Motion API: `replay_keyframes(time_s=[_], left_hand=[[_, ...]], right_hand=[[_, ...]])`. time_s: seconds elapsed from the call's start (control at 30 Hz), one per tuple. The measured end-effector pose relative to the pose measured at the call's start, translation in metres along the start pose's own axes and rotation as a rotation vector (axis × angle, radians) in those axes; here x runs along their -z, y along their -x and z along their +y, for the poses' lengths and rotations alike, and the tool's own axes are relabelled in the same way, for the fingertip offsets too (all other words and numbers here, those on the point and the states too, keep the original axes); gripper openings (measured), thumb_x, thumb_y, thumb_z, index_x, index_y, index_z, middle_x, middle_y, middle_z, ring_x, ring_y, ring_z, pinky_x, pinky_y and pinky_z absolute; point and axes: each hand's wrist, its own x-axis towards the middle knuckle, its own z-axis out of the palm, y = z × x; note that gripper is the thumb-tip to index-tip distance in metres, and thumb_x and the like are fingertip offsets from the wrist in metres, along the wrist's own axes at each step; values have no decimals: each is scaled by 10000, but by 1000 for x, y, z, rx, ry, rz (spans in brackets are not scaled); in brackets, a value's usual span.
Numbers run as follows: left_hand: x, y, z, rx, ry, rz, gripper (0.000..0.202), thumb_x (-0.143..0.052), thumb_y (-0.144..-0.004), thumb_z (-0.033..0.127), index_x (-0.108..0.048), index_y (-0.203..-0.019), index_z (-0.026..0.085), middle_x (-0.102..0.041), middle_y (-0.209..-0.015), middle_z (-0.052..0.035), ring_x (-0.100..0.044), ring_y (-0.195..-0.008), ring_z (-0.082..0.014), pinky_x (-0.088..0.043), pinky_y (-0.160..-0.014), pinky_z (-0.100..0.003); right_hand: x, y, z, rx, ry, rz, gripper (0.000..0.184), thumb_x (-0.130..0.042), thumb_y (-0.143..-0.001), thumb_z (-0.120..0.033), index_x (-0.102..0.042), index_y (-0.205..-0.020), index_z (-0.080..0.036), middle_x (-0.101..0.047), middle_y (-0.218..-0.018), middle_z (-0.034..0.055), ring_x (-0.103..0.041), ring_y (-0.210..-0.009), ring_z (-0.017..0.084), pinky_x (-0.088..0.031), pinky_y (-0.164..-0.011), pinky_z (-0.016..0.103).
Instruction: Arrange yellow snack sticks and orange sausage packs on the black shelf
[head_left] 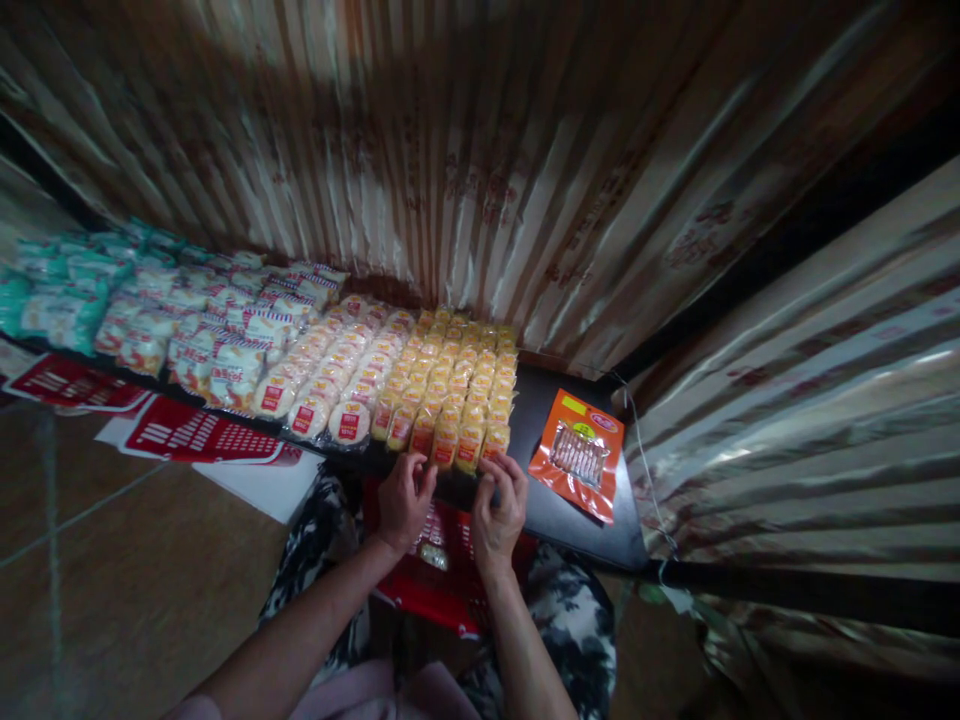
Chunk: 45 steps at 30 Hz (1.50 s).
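Observation:
Both my hands reach to the front edge of a dark shelf (570, 520) stacked with rows of packaged snacks. My left hand (403, 500) has its fingers curled at the front of the yellow snack packs (457, 385), touching the nearest packet. My right hand (499, 505) is beside it with fingers bent and pinched on the front row of the same yellow packs. What lies between the fingers is too small to make out. Below my hands, on my lap, sits a red basket (439, 580) holding small packets.
Left of the yellow packs lie round white-and-red packs (330, 385), then red-striped packs (232, 345) and teal packs (64, 290). An orange packet (577, 455) lies alone at the right. Red printed sheets (187, 432) hang under the shelf. Corrugated metal sheeting (480, 150) stands behind.

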Motion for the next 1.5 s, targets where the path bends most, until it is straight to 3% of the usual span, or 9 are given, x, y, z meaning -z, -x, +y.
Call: replay_keyframes(time_s=[0.13, 0.2, 0.3, 0.5, 0.67, 1.1, 1.33, 1.5], left_hand=[[1, -5, 4, -178, -54, 105, 199, -501, -847, 205, -544, -1036, 156, -588, -1038, -110, -572, -1010, -194, -485, -861, -331], [-1, -12, 6, -250, -150, 121, 319, -516, -842, 213, -520, -1158, 167, -478, -1266, -154, -428, -1229, -269, -406, -983, -436], [-9, -25, 10, -285, -272, 97, 464, -516, -850, 247, -431, -1304, 206, -314, -1433, -152, -216, -1361, -326, -315, -1045, -519], [-22, -35, 13, -255, -367, -39, 581, -459, -878, 274, -266, -1413, 156, -218, -1495, -150, -130, -1390, -309, -234, -1098, -523], [-26, -34, 10, -279, -375, -56, 574, -423, -894, 270, -233, -1427, 170, -193, -1500, -131, -108, -1394, -293, -224, -1101, -525], [-27, -30, 7, -327, -352, -12, 579, -419, -894, 259, -224, -1430, 156, -170, -1503, -153, -116, -1391, -309, -218, -1092, -524], [-29, -32, 23, -439, -340, -62, 558, -448, -884, 299, -280, -1413, 234, -272, -1482, -99, -165, -1388, -275, -195, -1105, -497], [-31, -41, 22, -437, -357, -66, 552, -452, -882, 311, -293, -1407, 249, -299, -1473, -89, -181, -1385, -270, -199, -1104, -486]], right_hand=[[-2, -13, 7, -82, 17, 11, 281, -394, -887, -287, -580, -1052, -156, -508, -1147, 130, -482, -1102, 216, -397, -957, 435], [-5, -23, 9, -141, 27, 12, 351, -358, -893, -341, -540, -1119, -144, -478, -1200, 149, -442, -1154, 234, -362, -983, 462], [-10, -36, 15, -195, 35, 7, 441, -315, -896, -399, -484, -1200, -128, -428, -1275, 169, -372, -1233, 252, -310, -1021, 485], [-29, -41, 34, -236, 59, -28, 546, -267, -906, -438, -357, -1327, -102, -358, -1374, 205, -288, -1311, 276, -245, -1053, 530], [-42, -35, 36, -193, 96, -57, 547, -248, -920, -419, -311, -1363, -104, -390, -1371, 203, -316, -1302, 268, -273, -1047, 526], [-32, -36, 28, -112, 141, -71, 542, -305, -919, -403, -302, -1377, -112, -402, -1368, 198, -332, -1298, 271, -295, -1039, 528], [-24, -55, 22, 37, 259, -89, 570, -370, -899, -408, -284, -1389, -130, -324, -1423, 200, -259, -1336, 290, -302, -1020, 549], [-28, -61, 23, 46, 246, -113, 559, -355, -904, -420, -282, -1393, -160, -293, -1439, 199, -277, -1328, 299, -326, -995, 559]])
